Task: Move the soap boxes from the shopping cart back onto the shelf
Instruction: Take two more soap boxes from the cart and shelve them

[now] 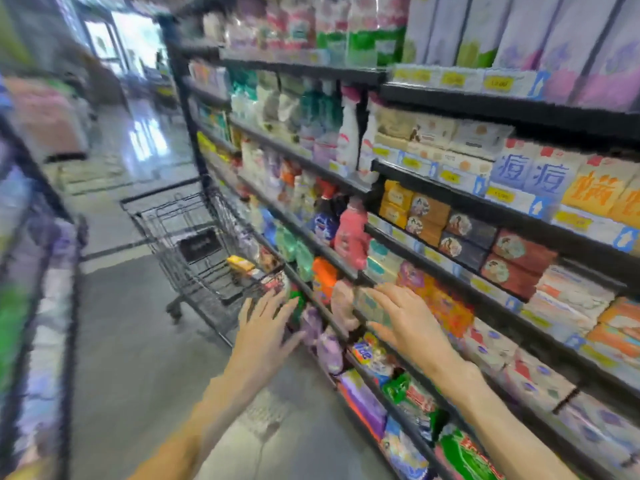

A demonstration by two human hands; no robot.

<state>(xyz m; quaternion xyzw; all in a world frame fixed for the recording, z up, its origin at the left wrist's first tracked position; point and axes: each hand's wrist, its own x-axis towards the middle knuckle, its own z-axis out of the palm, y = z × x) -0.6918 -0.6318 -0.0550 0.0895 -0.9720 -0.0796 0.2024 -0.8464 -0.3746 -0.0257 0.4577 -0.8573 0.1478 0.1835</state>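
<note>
Soap box (372,308), pale green, is held by the right hand (410,315) against the front edge of a shelf (433,271), with the fingers spread over its face and the thumb below it. Stacks of other soap boxes (446,311) are seen just beside it on the same shelf. The left hand (265,325) is held open, fingers spread, gripping nothing. Beyond it, the shopping cart (204,244) is parked against the shelving, with a yellow box (239,263) lying inside.
</note>
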